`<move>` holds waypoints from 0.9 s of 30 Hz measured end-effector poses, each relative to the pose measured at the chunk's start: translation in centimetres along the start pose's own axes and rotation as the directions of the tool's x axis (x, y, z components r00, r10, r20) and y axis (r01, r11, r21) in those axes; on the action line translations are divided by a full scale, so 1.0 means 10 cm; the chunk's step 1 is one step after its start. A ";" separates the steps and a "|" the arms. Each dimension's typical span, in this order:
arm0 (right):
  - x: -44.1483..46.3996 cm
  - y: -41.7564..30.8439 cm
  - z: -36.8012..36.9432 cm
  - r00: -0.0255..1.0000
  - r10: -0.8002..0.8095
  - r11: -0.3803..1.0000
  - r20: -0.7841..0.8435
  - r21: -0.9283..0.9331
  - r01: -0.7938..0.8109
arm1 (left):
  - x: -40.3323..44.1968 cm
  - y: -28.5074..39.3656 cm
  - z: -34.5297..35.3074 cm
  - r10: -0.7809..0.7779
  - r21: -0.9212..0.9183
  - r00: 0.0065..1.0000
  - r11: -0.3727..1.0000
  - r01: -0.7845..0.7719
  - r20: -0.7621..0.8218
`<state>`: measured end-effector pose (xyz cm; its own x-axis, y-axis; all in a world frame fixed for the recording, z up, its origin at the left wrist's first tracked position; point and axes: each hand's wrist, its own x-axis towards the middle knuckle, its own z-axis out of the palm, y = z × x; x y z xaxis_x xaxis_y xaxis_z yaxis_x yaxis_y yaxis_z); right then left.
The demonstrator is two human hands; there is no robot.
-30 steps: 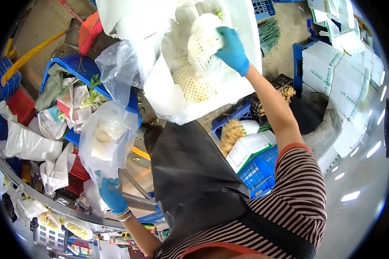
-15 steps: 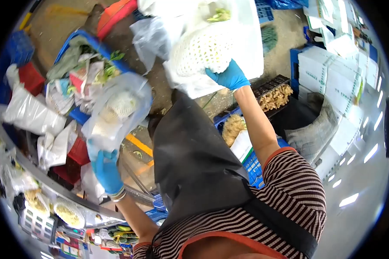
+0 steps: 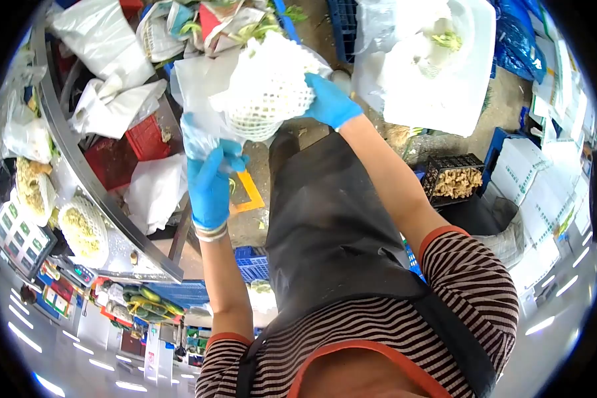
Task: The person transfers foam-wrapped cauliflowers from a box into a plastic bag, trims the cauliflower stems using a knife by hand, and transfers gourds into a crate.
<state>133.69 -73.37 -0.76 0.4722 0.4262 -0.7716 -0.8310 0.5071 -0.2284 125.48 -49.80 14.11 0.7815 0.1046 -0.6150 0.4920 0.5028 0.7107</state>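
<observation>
A grey metal counter (image 3: pixel 106 200) is curving at nine o'clock, the outstretched blue-gloved right hand (image 3: pixel 331 101) is gripping a white foam-netted bundle (image 3: pixel 265 91) near twelve, and the blue-gloved left hand (image 3: pixel 209 189) is pinching a translucent plastic bag (image 3: pixel 202 86).

no wording can be read: the green print (image 3: pixel 516 170) on the white boxes (image 3: pixel 534 192) is too blurred, as are the tiles on the screen (image 3: pixel 20 237) near an edge of the metal counter (image 3: pixel 121 255).
</observation>
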 end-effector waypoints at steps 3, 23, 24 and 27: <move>0.24 0.47 0.05 0.977 0.213 0.975 0.028 -0.065 -0.211 | 0.13 0.11 -0.21 -0.007 0.137 0.999 0.990 0.013 -0.044; -0.33 0.23 0.43 0.990 0.119 0.977 -0.076 0.188 -0.103 | 0.21 -0.08 -0.17 0.161 0.123 0.975 0.982 -0.143 -0.152; -0.35 0.20 0.45 0.989 0.114 0.976 -0.095 0.198 -0.093 | 0.22 -0.09 -0.18 0.156 0.113 0.976 0.984 -0.140 -0.151; -0.31 0.20 0.43 0.996 0.022 0.981 -0.081 0.194 -0.006 | 0.21 -0.11 -0.20 0.122 0.051 0.985 0.992 -0.116 -0.120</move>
<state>131.82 -70.47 3.66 0.4281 0.3750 -0.8222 -0.7612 0.6401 -0.1044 125.81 -48.39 11.36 0.7839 0.2672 -0.5605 0.4168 0.4426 0.7939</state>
